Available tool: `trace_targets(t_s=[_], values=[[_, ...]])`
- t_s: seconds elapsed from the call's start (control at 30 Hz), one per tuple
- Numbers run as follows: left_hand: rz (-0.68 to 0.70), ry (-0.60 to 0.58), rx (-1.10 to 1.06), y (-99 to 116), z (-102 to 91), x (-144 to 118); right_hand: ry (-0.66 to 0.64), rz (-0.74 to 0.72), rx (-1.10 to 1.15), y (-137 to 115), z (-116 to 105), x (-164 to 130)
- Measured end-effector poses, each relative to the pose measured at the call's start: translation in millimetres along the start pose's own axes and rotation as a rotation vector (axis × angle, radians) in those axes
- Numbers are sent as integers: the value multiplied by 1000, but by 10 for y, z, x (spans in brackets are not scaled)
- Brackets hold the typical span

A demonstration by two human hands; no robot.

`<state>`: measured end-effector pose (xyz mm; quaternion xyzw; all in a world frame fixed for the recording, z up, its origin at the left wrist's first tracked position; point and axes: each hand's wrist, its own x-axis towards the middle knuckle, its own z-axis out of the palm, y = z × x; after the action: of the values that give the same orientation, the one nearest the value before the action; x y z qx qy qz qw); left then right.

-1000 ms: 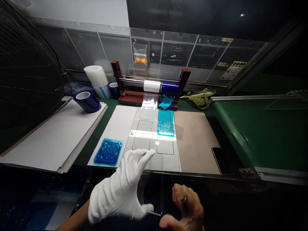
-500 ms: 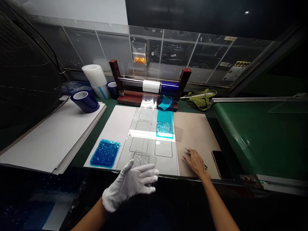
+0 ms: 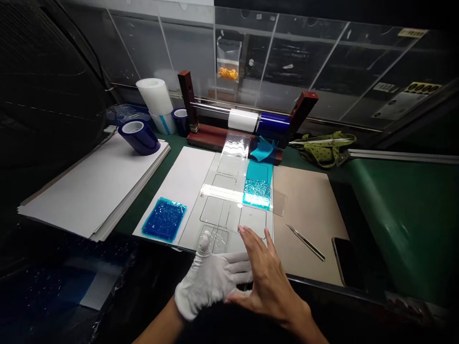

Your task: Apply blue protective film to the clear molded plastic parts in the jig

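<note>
My left hand [image 3: 218, 277], in a white glove, is above the table's front edge, fingers stretched out and thumb raised. My bare right hand [image 3: 267, 277] is beside it, fingers and thumb spread, overlapping the gloved fingertips. A faint clear edge shows between the hands; whether either holds a clear piece I cannot make out. Just beyond the glove, clear rectangular plates [image 3: 215, 238] lie on the clear sheet marked with black rectangles [image 3: 220, 210]. A craft knife [image 3: 306, 242] rests on the brown board [image 3: 304, 200]. A blue film-covered rectangle [image 3: 165, 220] lies on white paper at left.
Behind the sheet stands a dark red wooden roll holder [image 3: 206, 137] with white [image 3: 243, 120] and blue [image 3: 274, 124] film rolls. A paper stack [image 3: 82, 186] carries a blue roll [image 3: 139, 138]. A phone [image 3: 346, 262] and a green pouch [image 3: 328, 147] are at right.
My right hand has let go of the knife, which now lies on the board, and has moved left to the gloved hand. The view has shifted and tilted.
</note>
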<state>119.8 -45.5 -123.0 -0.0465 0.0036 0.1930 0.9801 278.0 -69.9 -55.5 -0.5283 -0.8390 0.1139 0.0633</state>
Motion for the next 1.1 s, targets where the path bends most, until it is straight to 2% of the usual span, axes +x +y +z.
trace_targets(t_s=[0.17,0.3,0.4,0.5,0.57,0.67,0.73,0.93,1.1], values=[[98,-35,-45,30,-26,53,-10,0,40,43,161,79],[145,33,-7,84,-109,0,15,-24,24,122,263,208],[190,125,92,44,-309,-145,97,-9,-59,272,425,401],[176,140,111,-92,-572,-338,175,40,-164,475,680,642],[166,158,122,-206,-703,-457,192,61,-215,604,873,785],[220,230,189,-340,-763,-597,158,58,-258,749,1131,919],[204,236,126,-384,-747,-664,113,42,-274,810,1255,954],[169,263,-305,-398,-799,-778,45,11,-307,913,1438,964],[201,277,-395,-392,-895,-847,32,-1,-297,941,1493,997]])
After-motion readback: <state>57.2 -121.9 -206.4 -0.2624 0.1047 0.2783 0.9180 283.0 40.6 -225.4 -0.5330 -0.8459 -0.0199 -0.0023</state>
